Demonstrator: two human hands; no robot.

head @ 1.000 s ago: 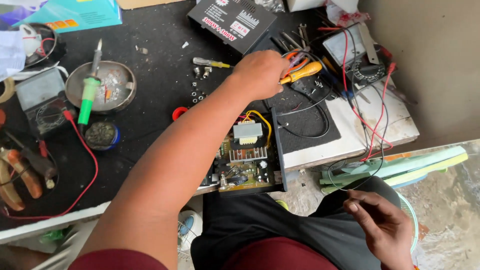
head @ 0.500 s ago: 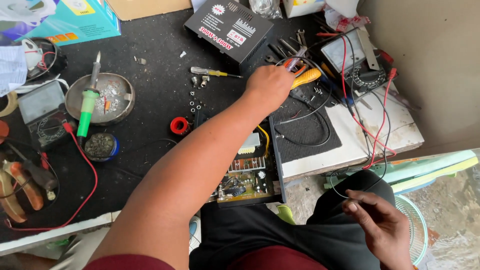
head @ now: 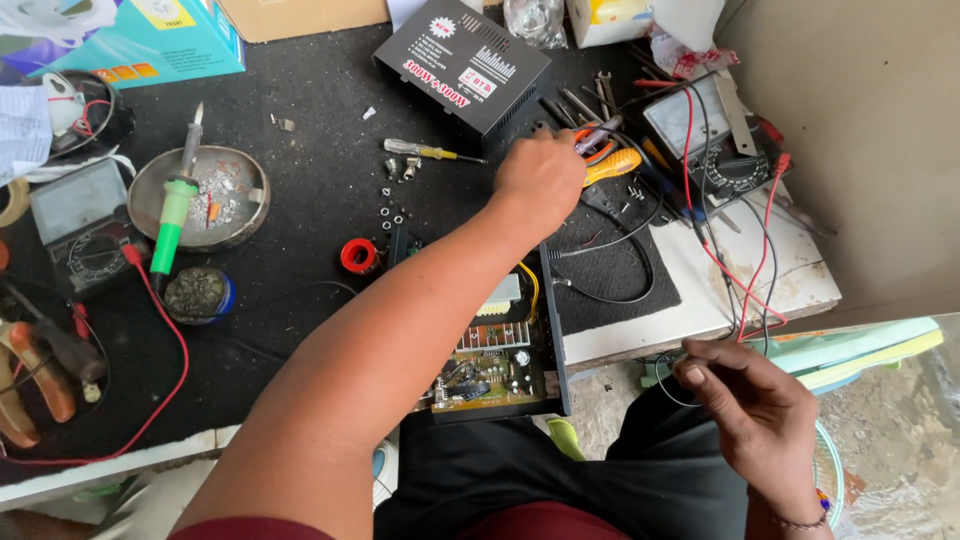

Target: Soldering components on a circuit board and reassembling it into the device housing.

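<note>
Inspection found the left hand (head: 540,178) stretched across the black tabletop (head: 300,110), its fingers curled down over a cluster of hand tools at the far side, apparently closing on the pliers with orange and yellow handles (head: 610,165); the grip itself was hidden under the knuckles, so whether the tool was actually clamped could not be told. The pliers lay immediately to the right of that hand, touching or all but touching the fingers, long axis running roughly left to right with the handles pointing away towards the analogue multimeter (head: 715,140). The left hand was plainly the nearer one; the right hand (head: 760,415) sat well apart, low over the lap, fingers pinched on a thin dark wire (head: 670,385). An open amplifier chassis with a green circuit board (head: 495,370) stood at the near edge under the left forearm. A yellow-handled screwdriver (head: 430,151) lay just left of the reaching hand, in front of a black boxed amplifier unit (head: 465,65). Compared with the frame a second earlier, the left hand stayed at the same tool cluster, settled slightly further over the handles, while the right hand kept its pinch on the wire with little shift.
</note>
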